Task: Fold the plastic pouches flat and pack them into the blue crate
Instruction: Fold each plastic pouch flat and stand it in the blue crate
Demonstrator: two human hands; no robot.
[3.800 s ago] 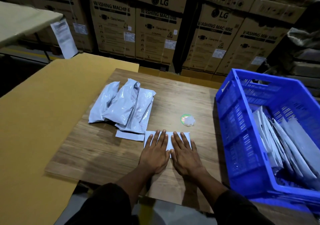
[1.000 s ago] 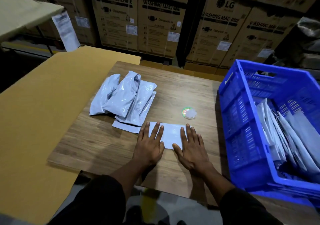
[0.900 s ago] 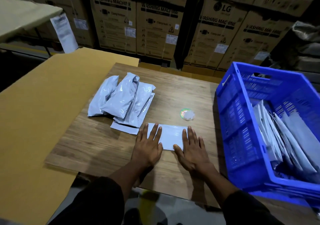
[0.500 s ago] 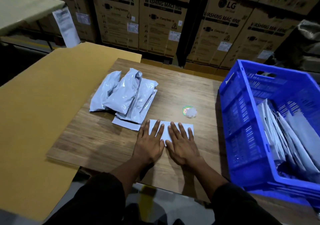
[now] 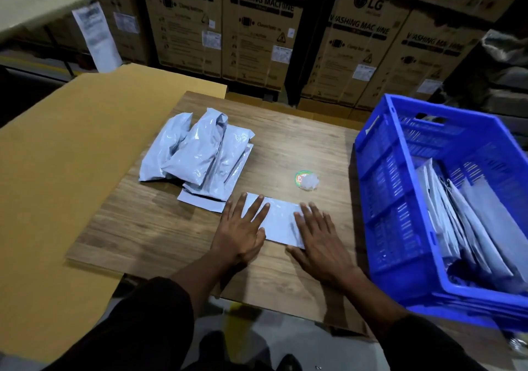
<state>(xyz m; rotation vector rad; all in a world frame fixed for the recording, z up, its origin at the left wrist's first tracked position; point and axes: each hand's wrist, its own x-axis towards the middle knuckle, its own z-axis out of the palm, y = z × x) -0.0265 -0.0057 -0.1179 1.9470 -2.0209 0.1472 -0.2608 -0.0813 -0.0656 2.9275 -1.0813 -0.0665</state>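
A wall of brown cardboard cartons (image 5: pixel 251 24) printed "LG" and "WASHING MACHINE" stood across the back of the scene. A broad sheet of tan cardboard (image 5: pixel 57 176) lay at the left, with a rectangular wood-grain board (image 5: pixel 285 147) resting partly on it as the work surface. A blue perforated plastic crate (image 5: pixel 400 199) stood against the board's right edge and contained a row of flattened grey-white plastic pouches (image 5: pixel 468 222) leaning at a tilt. On the far left part of the board lay a loose pile of puffy grey-white plastic pouches (image 5: pixel 197 153), overlapping one another, with a flat one showing beneath the near edge. Near the front of the board lay one flat, folded white plastic pouch (image 5: pixel 281 219), just beside that pile. The left hand (image 5: pixel 243 230) pressed on its left end with fingers straight and spread, grasping nothing. The right hand (image 5: pixel 317 236) pressed on its right end in like manner, fingers extended, grasping nothing. A small round sticker with a crumpled clear scrap (image 5: pixel 306 180) lay on the board beyond the right hand, apart from the pouch
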